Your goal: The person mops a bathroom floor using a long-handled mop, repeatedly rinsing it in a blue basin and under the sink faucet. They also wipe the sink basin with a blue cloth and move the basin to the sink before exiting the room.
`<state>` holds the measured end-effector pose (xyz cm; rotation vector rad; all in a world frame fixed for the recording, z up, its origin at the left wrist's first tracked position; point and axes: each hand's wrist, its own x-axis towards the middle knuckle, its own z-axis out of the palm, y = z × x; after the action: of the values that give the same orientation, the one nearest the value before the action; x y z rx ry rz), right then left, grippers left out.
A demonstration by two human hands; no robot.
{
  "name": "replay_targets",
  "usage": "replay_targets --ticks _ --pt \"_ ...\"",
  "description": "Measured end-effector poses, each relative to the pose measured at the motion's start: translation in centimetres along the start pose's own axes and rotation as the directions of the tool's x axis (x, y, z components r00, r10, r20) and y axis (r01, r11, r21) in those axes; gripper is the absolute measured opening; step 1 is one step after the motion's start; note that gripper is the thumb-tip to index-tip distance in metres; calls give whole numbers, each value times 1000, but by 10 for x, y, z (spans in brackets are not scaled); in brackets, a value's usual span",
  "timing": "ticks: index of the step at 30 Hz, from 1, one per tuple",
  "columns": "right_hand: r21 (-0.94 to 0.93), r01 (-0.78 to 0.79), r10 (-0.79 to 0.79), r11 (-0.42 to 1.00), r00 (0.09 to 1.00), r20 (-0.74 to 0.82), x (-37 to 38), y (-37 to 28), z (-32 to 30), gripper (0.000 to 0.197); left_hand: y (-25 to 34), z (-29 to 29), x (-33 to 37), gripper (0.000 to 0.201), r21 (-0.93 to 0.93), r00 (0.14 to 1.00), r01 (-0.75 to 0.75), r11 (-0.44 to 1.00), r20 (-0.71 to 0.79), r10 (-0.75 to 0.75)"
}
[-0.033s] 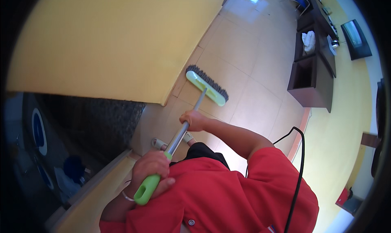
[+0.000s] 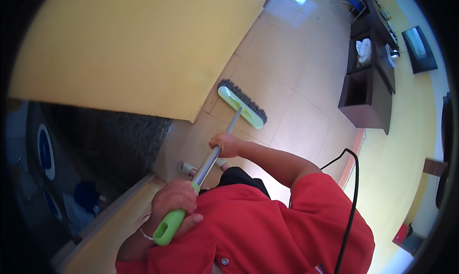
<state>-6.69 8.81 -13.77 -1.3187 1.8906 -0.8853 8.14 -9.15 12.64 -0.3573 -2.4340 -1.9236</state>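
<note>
Floor (image 2: 275,78) bright w/ glare; btm-L dim, edges warped.

Long-handled broom (image 2: 207,166): lime-green plastic grip (image 2: 175,220), silver metal pole, pale green oblong head (image 2: 231,99), dark grey bristles (image 2: 246,100). Beige tiled floor (image 2: 282,58): thin darker grid. Flat yellow wall (image 2: 119,49), plain. Red buttoned cloth shirt (image 2: 267,226). Dark brown boxy cabinet (image 2: 368,115).

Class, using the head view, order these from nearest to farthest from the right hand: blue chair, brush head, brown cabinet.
1. Brush head: just ahead of the right hand.
2. Brown cabinet: off to the right.
3. Blue chair: far end, upper right.
</note>
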Motion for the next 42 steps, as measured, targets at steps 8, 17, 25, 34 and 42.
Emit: replay_targets --ticks 8,17,25,34,42 --pt "181 142 -189 973 941 280 40 -104 39 14 60 -46 -70 16 -7 975 110 994 -192 -110" --pt "239 272 -345 932 867 360 123 -213 131 12 98 -158 -191 22 -102 944 147 984 -282 -170" --pt "302 397 -499 867 702 508 217 -341 186 14 139 -235 -287 25 61 939 -50 997 -338 68" --pt "302 546 -605 782 547 578 363 -369 279 22 91 -207 -364 24 307 489 296 905 -862 133" --pt "96 629 -547 771 579 605 423 -308 338 78 -90 -179 -420 15 -11 -126 324 946 -992 32"
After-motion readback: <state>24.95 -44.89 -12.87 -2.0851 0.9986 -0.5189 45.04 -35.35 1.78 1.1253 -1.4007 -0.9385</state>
